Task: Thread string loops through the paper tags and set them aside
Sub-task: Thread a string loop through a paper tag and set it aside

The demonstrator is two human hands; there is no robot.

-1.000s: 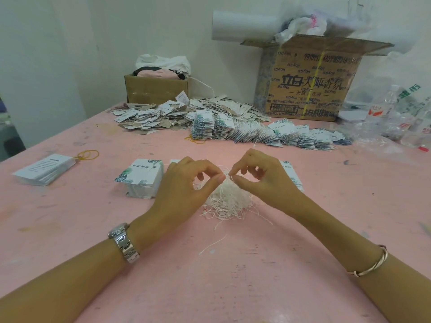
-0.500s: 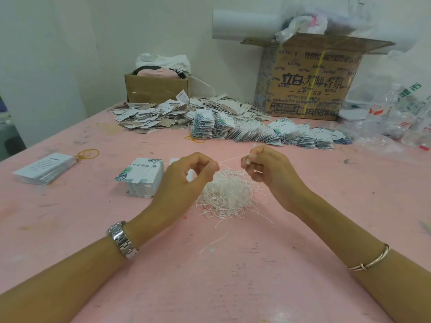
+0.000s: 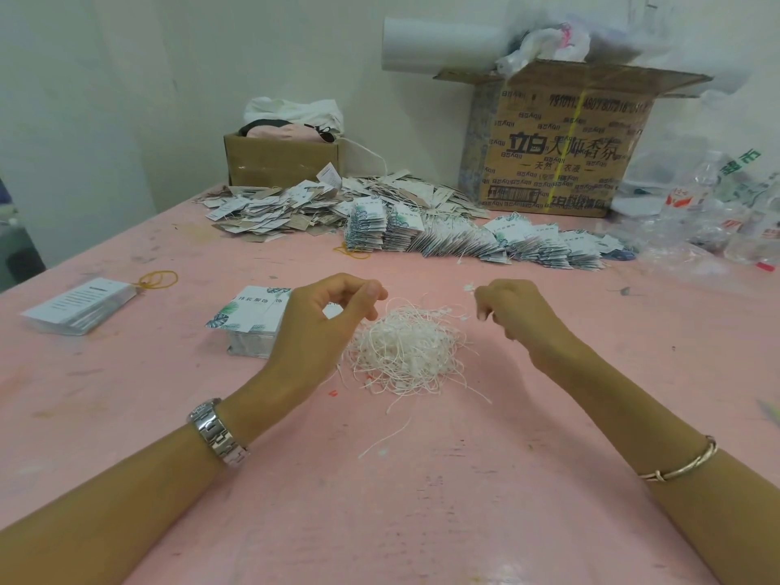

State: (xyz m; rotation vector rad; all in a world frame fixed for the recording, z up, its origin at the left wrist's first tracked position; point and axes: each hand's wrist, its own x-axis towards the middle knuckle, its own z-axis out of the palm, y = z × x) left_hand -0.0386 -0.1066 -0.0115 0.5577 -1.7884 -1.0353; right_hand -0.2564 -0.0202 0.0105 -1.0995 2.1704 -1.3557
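Lying at the left, partly hidden by the left hand (image 3: 325, 331), the stack of paper tags (image 3: 247, 320) sat unthreaded; that hand's thumb and forefinger curled into a pinch, but I could not tell whether they held a strand. The string pile (image 3: 405, 352) lay between the hands. The right hand (image 3: 521, 320) pinched one string loop (image 3: 469, 287) by its end, and a hasty pull might have dragged tangled neighbours out with it

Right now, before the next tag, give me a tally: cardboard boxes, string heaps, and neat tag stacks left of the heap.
Cardboard boxes: 2
String heaps: 1
Neat tag stacks left of the heap: 2
Total: 5
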